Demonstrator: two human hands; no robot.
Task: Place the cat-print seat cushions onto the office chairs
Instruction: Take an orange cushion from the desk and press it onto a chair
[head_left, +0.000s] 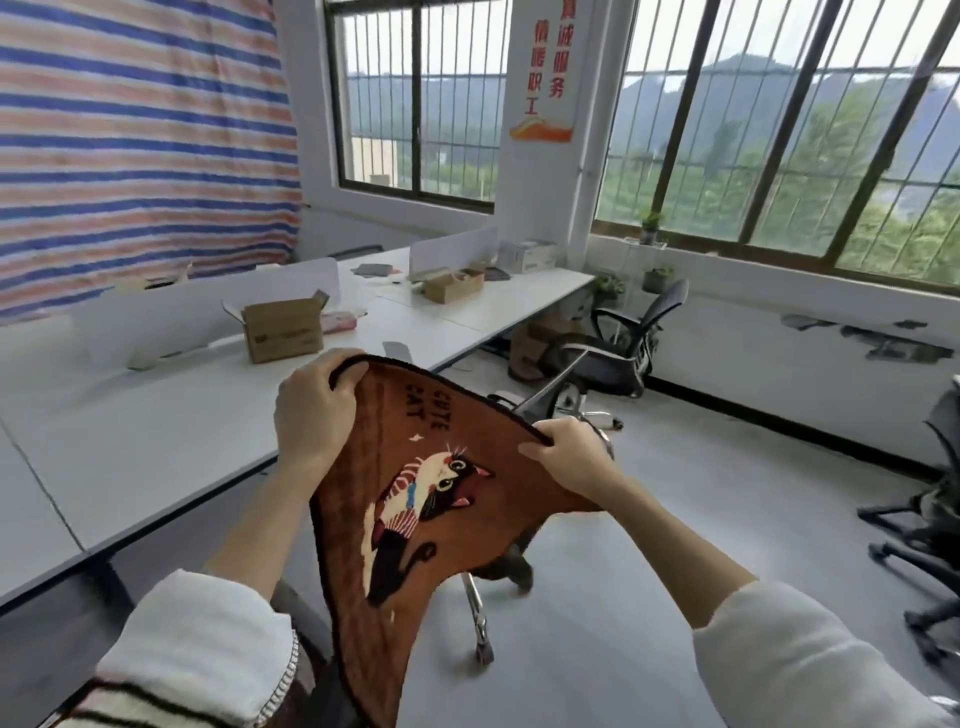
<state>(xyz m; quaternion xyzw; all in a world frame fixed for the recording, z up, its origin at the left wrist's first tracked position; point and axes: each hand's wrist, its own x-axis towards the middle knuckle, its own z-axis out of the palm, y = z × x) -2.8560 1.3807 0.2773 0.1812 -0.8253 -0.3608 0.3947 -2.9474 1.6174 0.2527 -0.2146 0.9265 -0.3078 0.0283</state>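
Sleeved forearms reach out from the camera. Left hand (311, 415) and right hand (563, 452) each grip a top edge of the cat-print cushion (415, 499), likely spreading it flat for laying. Cushion hangs between the hands, above a chair base (480, 623), right of the desk (171, 415).

office; partitioned white desks (156, 426); swivel chair (618, 348); barred windows (779, 130)

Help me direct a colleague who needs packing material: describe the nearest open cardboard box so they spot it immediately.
Start at the long white desk running under the striped tarp. The cardboard box stands beside a white divider panel. Unlike the lower box farther along, it is taller, with a pink item beside it.
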